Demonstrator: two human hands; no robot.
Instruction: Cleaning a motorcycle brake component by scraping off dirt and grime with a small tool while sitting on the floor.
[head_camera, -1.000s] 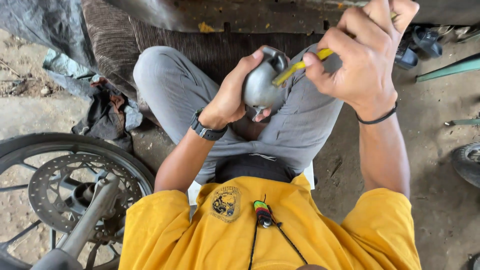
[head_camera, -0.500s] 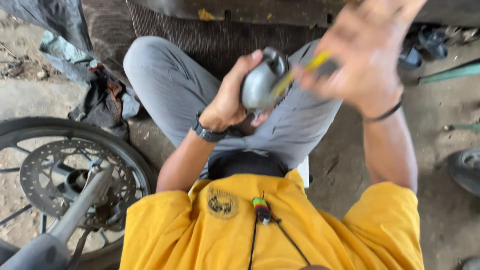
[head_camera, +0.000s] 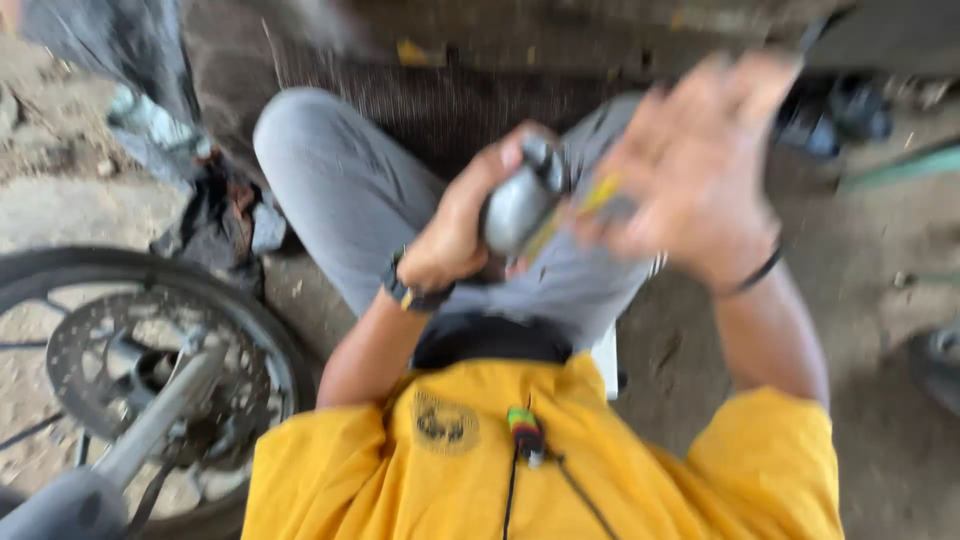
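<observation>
My left hand grips a rounded grey metal part and holds it up over my lap. My right hand is badly blurred by motion; its fingers close on a thin yellow-handled tool whose tip sits against the grey part. A dark watch is on my left wrist and a thin black band on my right. I sit with grey trousers and a yellow shirt.
A motorcycle front wheel with brake disc and a grey fork leg stand at the lower left. Dark rags lie by my knee. Dirty concrete floor runs to the right, with dark parts near the top right.
My right hand with the yellow tool has swung down and left toward the grey part, now blurred. The view has shifted, so the wheel sits lower and nearer the left edge.
</observation>
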